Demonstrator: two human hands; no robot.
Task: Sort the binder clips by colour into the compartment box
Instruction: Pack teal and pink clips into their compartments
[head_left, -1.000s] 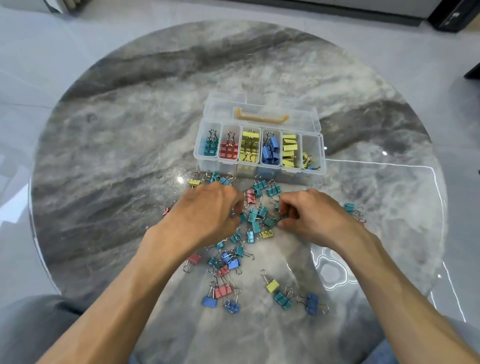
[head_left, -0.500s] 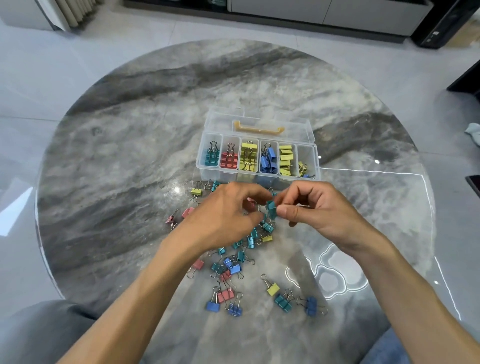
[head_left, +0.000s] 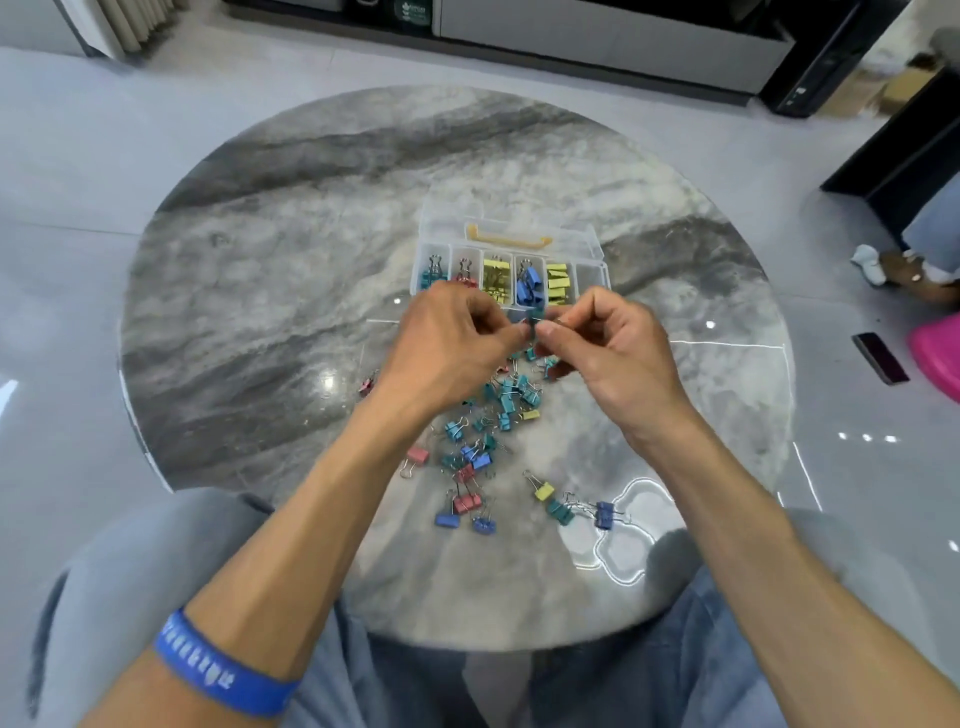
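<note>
A clear compartment box (head_left: 589, 273) stands open on the round marble table (head_left: 291, 312), holding teal, red, yellow and blue binder clips in separate sections. My left hand (head_left: 447, 343) and my right hand (head_left: 602, 338) meet just in front of the box, raised above the table. Both pinch a teal binder clip (head_left: 532, 325) between their fingertips. More teal clips show under the curled fingers of my right hand. A loose pile of binder clips (head_left: 493, 431) in teal, blue, red and yellow lies on the table below my hands.
The box lid (head_left: 511, 228) with a yellow handle lies flat behind the compartments. A dark phone (head_left: 880, 357) and a pink object (head_left: 937, 358) lie on the floor at right. Another person's feet (head_left: 909, 270) are near a dark cabinet.
Both hands rose from the pile and came together in front of the box with teal clips pinched between them. The camera tilted up, showing more of the room.
</note>
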